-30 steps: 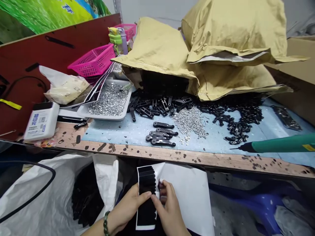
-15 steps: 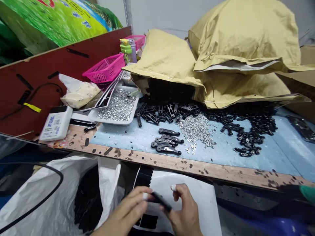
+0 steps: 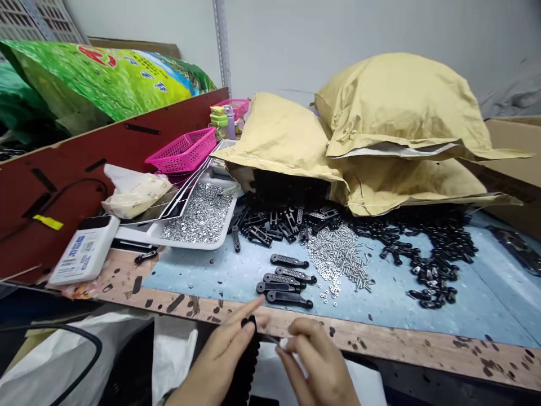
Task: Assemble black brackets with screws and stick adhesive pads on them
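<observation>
The left hand (image 3: 220, 358) is angled upward with its fingers extended along a black scalloped strip (image 3: 244, 361), which stands near-upright just below the worktop's front edge; whether the hand is clamped on the strip cannot be determined. The right hand (image 3: 318, 361) is curled, fingers drawn together on a small dark sliver (image 3: 269, 338), with the hands close but apart. Primary risk: the sliver is held only at the fingertips, so a weak pinch could drop it into the gap below the wooden worktop edge (image 3: 359, 341). The white woven sack (image 3: 171, 361) at lower left could swallow it there. Secondary risk: the strip's thin scalloped edge could bend or tear if twisted against the wooden edge. Beyond the edge, black handle-shaped parts (image 3: 287, 287) lie loose on a pale blue mat (image 3: 211, 268), beside a scatter of silver pins (image 3: 338, 262). A raised wrist or sleeve could disturb these, since neither group is contained. The tray of silver washers (image 3: 194, 214) sits farther back, well away from the hands.
</observation>
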The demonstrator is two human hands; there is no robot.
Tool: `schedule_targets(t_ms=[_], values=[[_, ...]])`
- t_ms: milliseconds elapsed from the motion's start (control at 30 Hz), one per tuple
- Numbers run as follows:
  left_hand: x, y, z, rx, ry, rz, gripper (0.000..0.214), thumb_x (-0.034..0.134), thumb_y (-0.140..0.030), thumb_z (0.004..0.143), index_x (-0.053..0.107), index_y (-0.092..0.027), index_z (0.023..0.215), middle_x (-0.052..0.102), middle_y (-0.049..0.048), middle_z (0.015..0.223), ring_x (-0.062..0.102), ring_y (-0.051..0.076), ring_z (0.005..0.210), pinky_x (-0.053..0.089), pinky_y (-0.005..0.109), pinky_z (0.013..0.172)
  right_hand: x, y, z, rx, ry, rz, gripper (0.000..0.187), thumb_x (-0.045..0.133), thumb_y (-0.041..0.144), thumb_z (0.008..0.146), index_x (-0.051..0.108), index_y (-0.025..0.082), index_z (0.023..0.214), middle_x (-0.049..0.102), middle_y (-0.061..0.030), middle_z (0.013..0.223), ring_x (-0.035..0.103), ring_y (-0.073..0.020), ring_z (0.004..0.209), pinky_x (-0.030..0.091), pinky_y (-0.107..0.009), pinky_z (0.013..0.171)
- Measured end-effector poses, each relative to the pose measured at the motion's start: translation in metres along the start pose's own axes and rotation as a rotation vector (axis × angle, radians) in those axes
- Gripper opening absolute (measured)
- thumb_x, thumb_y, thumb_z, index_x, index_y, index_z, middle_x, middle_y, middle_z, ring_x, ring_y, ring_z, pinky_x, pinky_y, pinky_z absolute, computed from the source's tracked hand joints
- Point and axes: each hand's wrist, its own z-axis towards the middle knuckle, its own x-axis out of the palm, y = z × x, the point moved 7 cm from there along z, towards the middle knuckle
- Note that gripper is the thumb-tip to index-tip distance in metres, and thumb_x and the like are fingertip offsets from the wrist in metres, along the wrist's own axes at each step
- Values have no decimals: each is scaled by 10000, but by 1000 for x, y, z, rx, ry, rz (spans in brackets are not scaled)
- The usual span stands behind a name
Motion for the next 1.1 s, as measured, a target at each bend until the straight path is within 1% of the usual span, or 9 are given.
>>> schedule_targets(t_ms=[67, 167, 233, 333, 467, 600, 833, 967, 1100], values=[[-11, -21, 23, 161, -80, 196, 369, 323, -357, 985, 555, -312, 1268, 403, -13, 1451, 314, 230, 1354, 267, 468, 1119, -13, -33, 8, 237, -72, 108, 110, 544, 216, 869, 552, 197, 761, 531, -58, 858, 543, -152, 700, 479, -255, 593], [-10, -51, 55, 435, -88, 550, 355, 413, -234, 945, 545, -249, 1274, 502, 41, 1373, 336, 267, 1323, 300, 513, 1066, -25, -85, 19, 579, -145, 271, 239, 625, 379, 804, 573, 186, 673, 508, -55, 850, 519, -147, 664, 441, -221, 479], [-3, -58, 70, 538, -54, 708, 340, 449, -179, 919, 568, -213, 1235, 574, 64, 1294, 403, 286, 1264, 316, 535, 1016, -26, -108, 26, 723, -183, 388, 310, 676, 441, 733, 579, 171, 616, 499, -60, 859, 513, -149, 668, 420, -209, 437], [1, -55, 74, 600, -59, 806, 322, 437, -137, 916, 574, -193, 1202, 615, 71, 1230, 471, 272, 1195, 287, 518, 991, -14, -122, 35, 843, -216, 535, 357, 724, 454, 664, 562, 154, 559, 498, -56, 888, 472, -103, 580, 395, -202, 411], [-7, -45, 63, 619, -122, 849, 322, 437, -115, 903, 575, -191, 1184, 632, 58, 1201, 496, 262, 1152, 212, 478, 998, 15, -119, 39, 907, -153, 637, 376, 726, 425, 651, 522, 146, 505, 522, -59, 912, 404, -46, 465, 338, -206, 379], [-7, -39, 59, 623, -83, 842, 337, 450, -107, 886, 575, -204, 1183, 635, 28, 1202, 510, 247, 1118, 191, 442, 990, 37, -119, 39, 934, -92, 582, 352, 696, 402, 664, 525, 149, 489, 528, -62, 909, 350, -28, 408, 254, -209, 339], [-7, -38, 62, 652, -70, 843, 349, 454, -107, 884, 570, -197, 1200, 632, 26, 1209, 511, 237, 1097, 204, 422, 977, 39, -119, 44, 894, -74, 453, 337, 678, 384, 676, 544, 164, 458, 566, -78, 864, 457, -99, 508, 346, -238, 398], [-9, -35, 62, 658, -69, 844, 367, 446, -103, 877, 564, -202, 1210, 633, 28, 1209, 511, 229, 1088, 209, 407, 980, 38, -117, 44, 891, -73, 425, 330, 678, 371, 684, 545, 167, 460, 579, -84, 849, 496, -122, 541, 375, -239, 405], [-8, -31, 62, 657, -30, 863, 408, 459, -89, 855, 541, -202, 1239, 608, 23, 1248, 500, 227, 1109, 189, 406, 991, 37, -115, 46, 831, -74, 343, 314, 662, 355, 711, 557, 169, 482, 578, -83, 840, 520, -132, 561, 407, -238, 419]])
